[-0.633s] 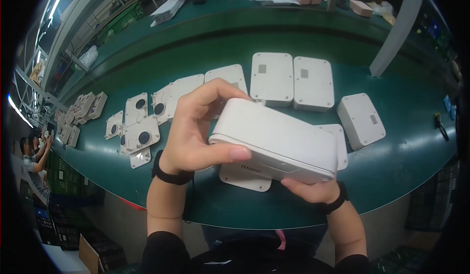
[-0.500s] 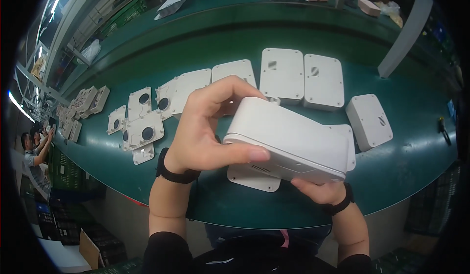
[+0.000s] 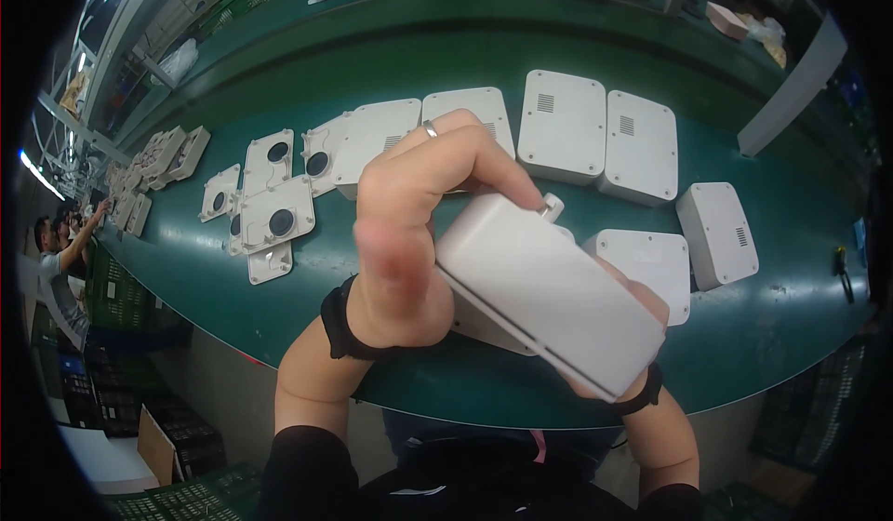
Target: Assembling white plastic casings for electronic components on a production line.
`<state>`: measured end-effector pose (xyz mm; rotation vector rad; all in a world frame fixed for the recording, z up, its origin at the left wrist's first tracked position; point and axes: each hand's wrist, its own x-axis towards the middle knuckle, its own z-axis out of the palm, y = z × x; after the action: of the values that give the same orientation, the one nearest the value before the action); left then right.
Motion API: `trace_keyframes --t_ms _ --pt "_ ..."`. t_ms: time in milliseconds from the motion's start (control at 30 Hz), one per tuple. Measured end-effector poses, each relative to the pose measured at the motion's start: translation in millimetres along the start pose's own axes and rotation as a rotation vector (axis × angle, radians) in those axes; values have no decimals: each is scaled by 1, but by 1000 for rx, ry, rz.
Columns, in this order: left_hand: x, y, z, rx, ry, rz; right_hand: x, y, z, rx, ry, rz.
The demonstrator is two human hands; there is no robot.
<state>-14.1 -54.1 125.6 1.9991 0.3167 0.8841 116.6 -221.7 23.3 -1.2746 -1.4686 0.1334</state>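
A white plastic box housing [image 3: 549, 298] is held tilted above the bench, its smooth long side facing up. My left hand [image 3: 405, 214] curls around its far left end, with fingertips at a small protruding tab [image 3: 553, 207]; the thumb is hidden. Behind the lower right part of the housing, my right hand [image 3: 644, 300] supports it, fingers showing along the far edge and the rest mostly covered. Beneath lie flat white panels, one of them [image 3: 656, 265] just right of the housing and another [image 3: 488, 327] partly hidden under it.
White vented housings [image 3: 561, 126] stand in a row at the back, with a single one [image 3: 718, 235] at the right. Left of them lie panels with round black speakers [image 3: 281, 222]. More white parts [image 3: 167, 158] are piled far left. A metal post [image 3: 795, 93] rises at the right.
The housing has turned, its right end swinging down and toward me. My left wrist has rotated, and its fingers have moved to the tab. My right hand has shifted behind the housing.
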Motion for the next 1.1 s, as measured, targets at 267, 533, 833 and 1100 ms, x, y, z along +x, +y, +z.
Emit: trace_keyframes --t_ms 267,533,833,1100 --pt "-6 -10 -2 -30 31 249 -12 -4 11 219 -70 43" --pt "-2 -10 0 -2 -4 190 -21 -6 16 186 -67 96" --pt "-2 -16 -2 -135 -66 358 -27 -12 6 266 -163 318" --pt "4 -29 11 161 103 685 -24 -22 -11 -318 -164 417"
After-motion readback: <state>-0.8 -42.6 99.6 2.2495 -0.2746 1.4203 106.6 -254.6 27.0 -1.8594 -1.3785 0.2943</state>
